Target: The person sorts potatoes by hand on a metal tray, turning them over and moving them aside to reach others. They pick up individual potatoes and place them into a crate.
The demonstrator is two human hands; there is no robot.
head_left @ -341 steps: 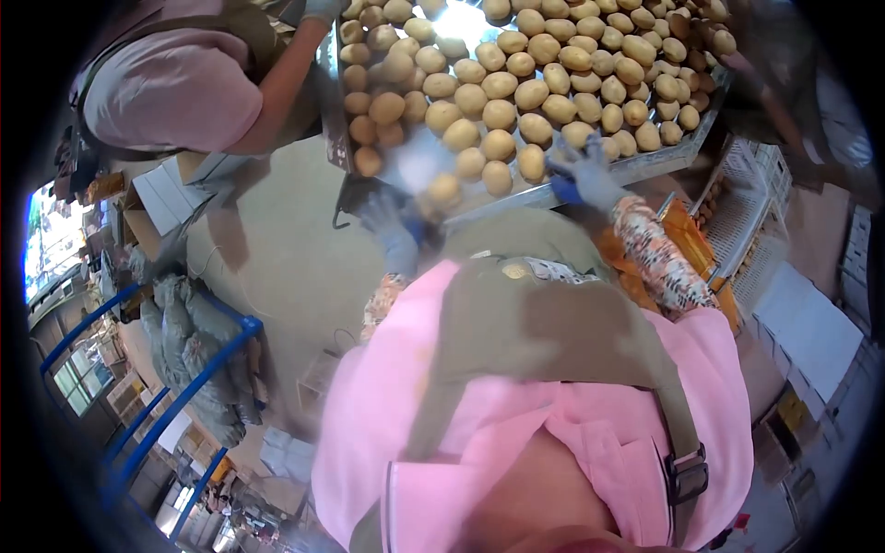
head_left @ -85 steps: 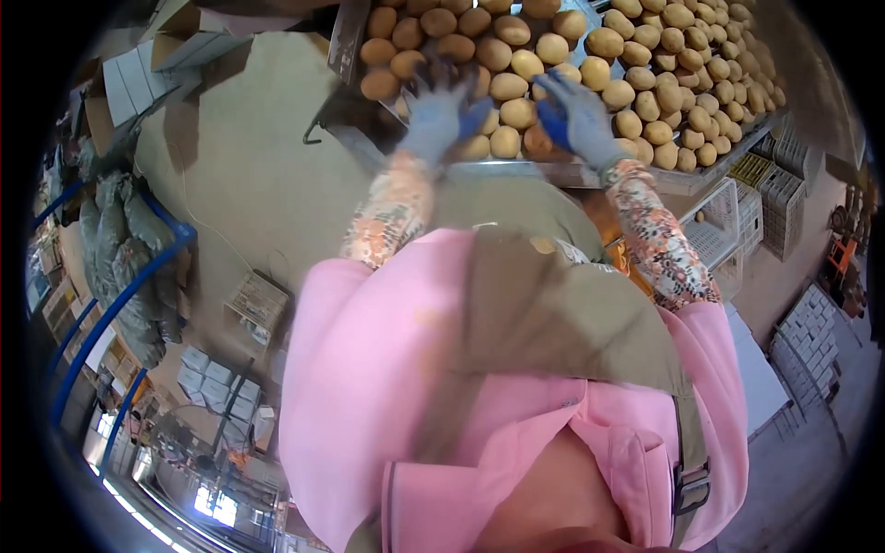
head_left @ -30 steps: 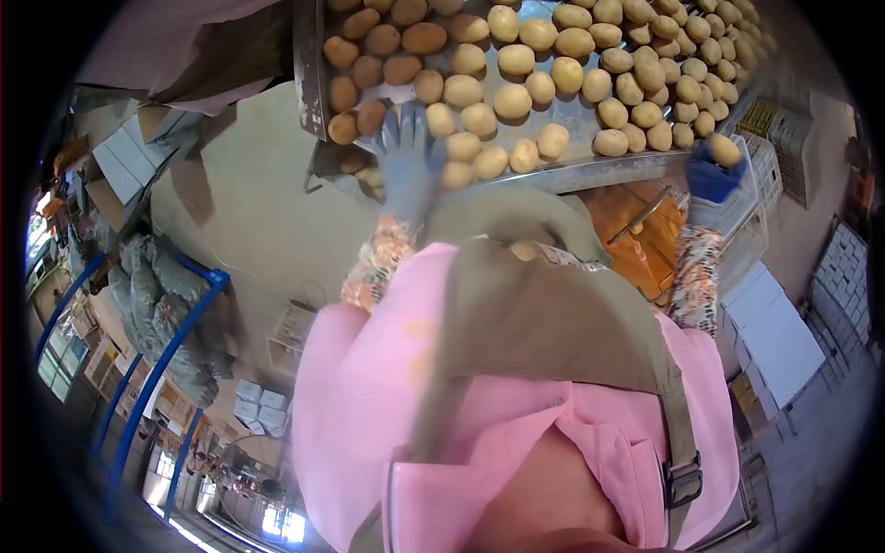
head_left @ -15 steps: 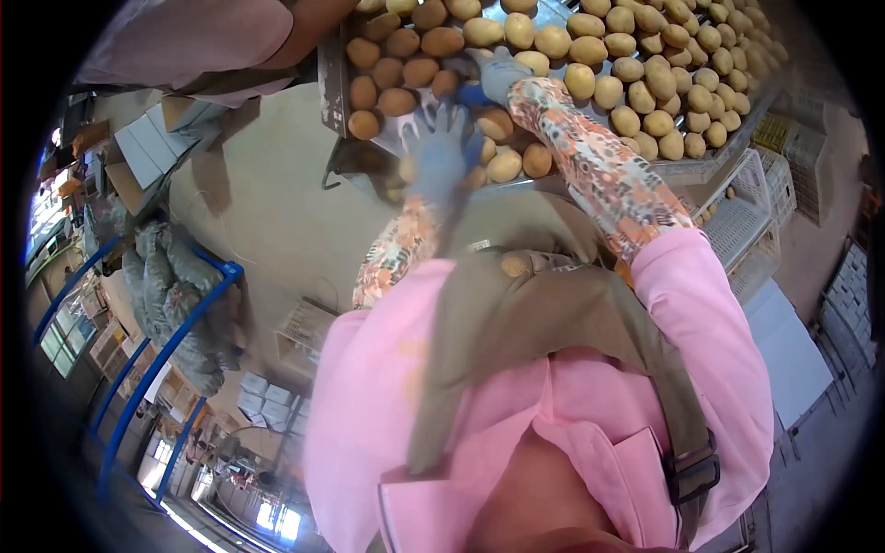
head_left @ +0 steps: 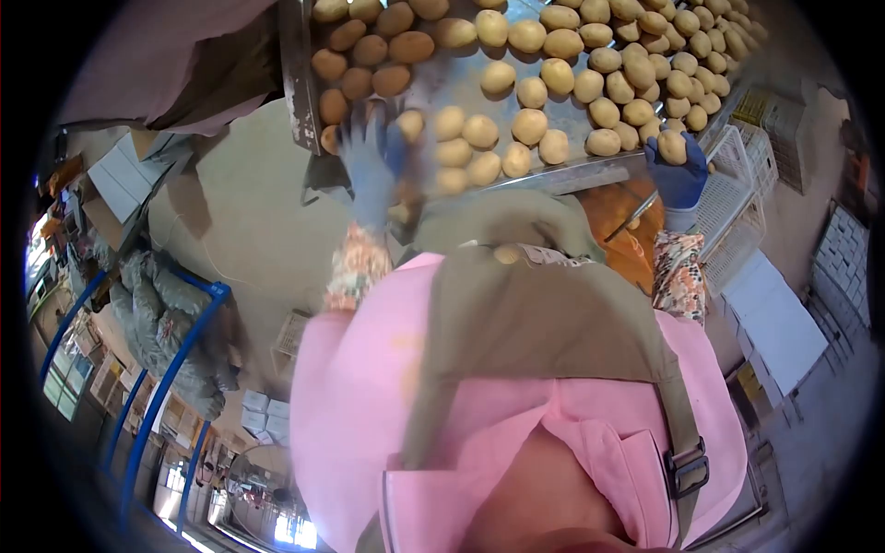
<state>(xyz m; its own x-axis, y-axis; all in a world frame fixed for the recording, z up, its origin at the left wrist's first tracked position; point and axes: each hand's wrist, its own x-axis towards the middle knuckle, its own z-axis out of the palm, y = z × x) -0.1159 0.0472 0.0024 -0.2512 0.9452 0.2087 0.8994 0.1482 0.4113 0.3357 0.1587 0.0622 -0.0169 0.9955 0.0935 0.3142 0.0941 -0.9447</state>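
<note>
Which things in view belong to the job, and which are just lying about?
Job:
- right hand, holding a potato
- left hand, fingers extended, blurred
- metal tray
- loose potatoes on it

Apparently just about:
- grey sacks
- blue frame
- white panel

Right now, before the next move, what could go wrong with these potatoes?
The right hand holds a potato up by the metal table's rim; it might slip from the glove and drop beside the white crate.

The left hand, blurred, is close to the brownish potatoes near the table's left corner; a quick sweep could knock one off.
</note>
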